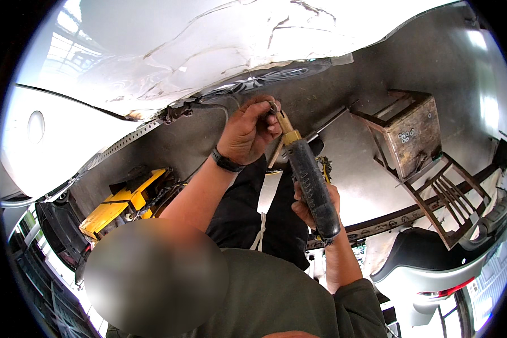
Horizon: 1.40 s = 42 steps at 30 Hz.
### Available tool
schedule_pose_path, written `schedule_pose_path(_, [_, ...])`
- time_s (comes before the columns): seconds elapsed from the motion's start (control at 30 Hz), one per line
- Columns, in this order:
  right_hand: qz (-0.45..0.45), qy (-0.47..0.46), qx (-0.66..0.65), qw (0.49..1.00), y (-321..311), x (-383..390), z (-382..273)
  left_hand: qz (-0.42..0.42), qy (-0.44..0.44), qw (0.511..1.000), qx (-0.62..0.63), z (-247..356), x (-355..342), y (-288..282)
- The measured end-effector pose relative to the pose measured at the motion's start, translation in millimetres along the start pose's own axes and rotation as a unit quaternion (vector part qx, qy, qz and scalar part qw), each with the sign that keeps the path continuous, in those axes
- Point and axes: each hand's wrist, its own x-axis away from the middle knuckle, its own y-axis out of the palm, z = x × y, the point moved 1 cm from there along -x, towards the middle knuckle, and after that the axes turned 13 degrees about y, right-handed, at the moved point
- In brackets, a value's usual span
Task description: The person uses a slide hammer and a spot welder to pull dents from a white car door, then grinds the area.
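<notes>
My left hand (248, 130) is raised near the damaged panel, thumb and fingers pinched around a small metal ring at the tip of a tool. That tool looks like a spot-welding gun (311, 183), with a thick black ribbed body and a brass-coloured front end. My right hand (331, 198) is wrapped around the gun's black body from below, partly hidden by it. Just beyond the hands is the white car panel (169, 62), creased and cracked, with a torn lower edge.
A yellow machine (124, 205) with cables stands on the floor to the left. On the right is a worn stool (414, 138) with a metal frame, beside a slatted metal rack (450, 197). A metal rod (331, 120) extends toward the stool. Lower right is a car bumper (434, 276).
</notes>
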Motion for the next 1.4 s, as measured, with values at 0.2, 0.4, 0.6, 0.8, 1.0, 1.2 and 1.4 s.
schedule_pose_path(0.2, [-0.021,-0.004,0.007,1.000,2,-4,-11,-0.069,-0.036,0.991,0.107,-7,-6,-5])
schedule_pose_path(0.4, [-0.032,0.083,-0.078,0.993,4,-1,-9,-0.086,-0.024,0.986,0.138,-17,-6,-4])
schedule_pose_path(0.6, [-0.042,0.146,-0.122,0.981,3,-3,-13,-0.107,-0.028,0.989,0.097,-11,-5,-6])
schedule_pose_path(0.8, [-0.011,0.081,-0.057,0.995,10,-24,-16,-0.033,-0.004,0.998,0.054,-10,-13,-6])
schedule_pose_path(1.0, [-0.002,0.007,0.083,0.997,12,-52,-43,0.008,0.015,0.999,0.037,-5,-34,-19])
schedule_pose_path(1.2, [-0.008,-0.011,0.074,0.997,10,-67,-50,-0.029,0.056,0.997,0.053,-1,-44,-20])
schedule_pose_path(1.4, [0.005,-0.021,0.097,0.995,12,-69,-51,-0.049,0.068,0.992,0.090,-1,-45,-21])
